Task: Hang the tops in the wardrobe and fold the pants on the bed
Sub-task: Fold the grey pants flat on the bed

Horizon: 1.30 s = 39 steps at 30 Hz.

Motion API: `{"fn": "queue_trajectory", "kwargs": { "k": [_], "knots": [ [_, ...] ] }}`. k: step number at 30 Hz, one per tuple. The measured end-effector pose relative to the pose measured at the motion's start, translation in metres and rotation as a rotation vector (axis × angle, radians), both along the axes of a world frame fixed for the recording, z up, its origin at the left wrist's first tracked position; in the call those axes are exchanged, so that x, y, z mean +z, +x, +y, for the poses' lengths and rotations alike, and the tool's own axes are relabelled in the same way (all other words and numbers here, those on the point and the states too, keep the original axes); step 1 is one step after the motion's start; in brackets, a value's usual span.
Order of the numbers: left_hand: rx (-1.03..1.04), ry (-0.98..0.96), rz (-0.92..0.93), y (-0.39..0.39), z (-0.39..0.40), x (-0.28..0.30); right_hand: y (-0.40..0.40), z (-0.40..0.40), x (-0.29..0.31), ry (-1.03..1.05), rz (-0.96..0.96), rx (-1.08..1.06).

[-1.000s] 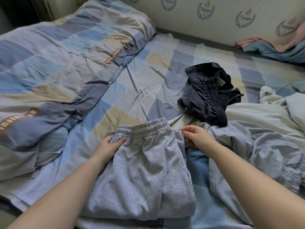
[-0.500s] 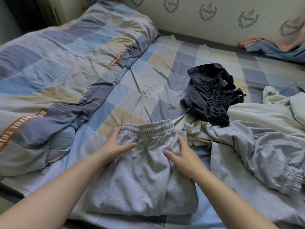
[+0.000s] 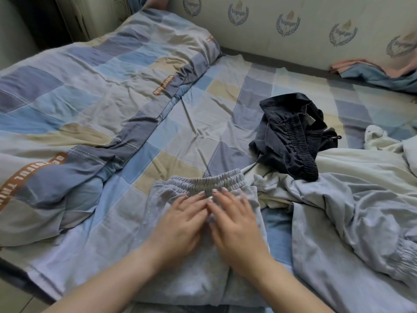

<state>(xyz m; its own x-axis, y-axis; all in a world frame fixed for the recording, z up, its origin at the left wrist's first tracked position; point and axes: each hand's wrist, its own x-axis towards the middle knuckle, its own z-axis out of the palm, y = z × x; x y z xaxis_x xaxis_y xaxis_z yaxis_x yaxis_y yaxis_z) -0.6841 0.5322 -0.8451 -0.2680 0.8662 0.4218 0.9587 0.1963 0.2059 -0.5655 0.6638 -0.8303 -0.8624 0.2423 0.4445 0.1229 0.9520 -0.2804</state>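
Left hand (image 3: 180,220) & right hand (image 3: 234,224), fingers flat, gripping nothing, press side by side on folded light-grey fleece sweatpants (image 3: 203,279) w/ elastic waistband, lying on checked blue-beige bedsheet (image 3: 180,143).

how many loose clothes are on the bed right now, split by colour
grey: 2, the folded grey pants under the left hand and right hand, and the spread grey garment
dark navy: 1, the crumpled dark pants
cream: 1, the cream garment
total: 4
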Motion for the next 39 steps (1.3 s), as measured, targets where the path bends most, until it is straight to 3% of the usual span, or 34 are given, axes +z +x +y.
{"fn": "queue_trajectory", "kwargs": {
  "k": [4,8,12,14,18,20,23,29,33,36,39],
  "knots": [
    [0.175,-0.48,0.04,-0.011,0.029,-0.017,-0.029,0.012,-0.026,0.041,-0.471,-0.13],
    [0.342,-0.546,-0.075,-0.039,0.022,-0.045,-0.023,0.055,-0.054,0.007,-0.648,-0.346],
    [0.407,-0.613,-0.113,-0.05,0.013,-0.03,0.012,0.09,-0.039,-0.061,-0.791,-0.495],
    [0.411,-0.604,-0.11,-0.035,0.012,-0.016,0.017,0.077,-0.024,-0.029,-0.714,-0.459],
    [0.236,-0.426,-0.092,0.023,-0.008,0.005,0.019,0.001,0.0,-0.133,-0.35,-0.232],
    [0.193,-0.362,-0.123,0.034,-0.033,0.007,0.035,-0.018,0.002,-0.253,-0.275,-0.258],
    [0.285,-0.31,-0.318,0.03,-0.077,0.005,0.074,-0.016,-0.008,-0.31,-0.193,-0.376],
    [0.377,-0.233,-0.419,0.038,-0.1,-0.006,0.102,-0.028,-0.021,-0.211,-0.189,-0.314],
    [0.643,-0.086,-0.615,0.041,-0.119,-0.01,0.123,-0.02,-0.021,-0.33,-0.168,-0.399],
    [0.699,-0.052,-0.76,0.045,-0.139,-0.006,0.139,-0.021,-0.018,-0.502,-0.228,-0.408],
    [0.716,-0.022,-0.871,0.048,-0.147,-0.006,0.142,-0.021,-0.014,-0.542,-0.211,-0.383]
  ]
}}
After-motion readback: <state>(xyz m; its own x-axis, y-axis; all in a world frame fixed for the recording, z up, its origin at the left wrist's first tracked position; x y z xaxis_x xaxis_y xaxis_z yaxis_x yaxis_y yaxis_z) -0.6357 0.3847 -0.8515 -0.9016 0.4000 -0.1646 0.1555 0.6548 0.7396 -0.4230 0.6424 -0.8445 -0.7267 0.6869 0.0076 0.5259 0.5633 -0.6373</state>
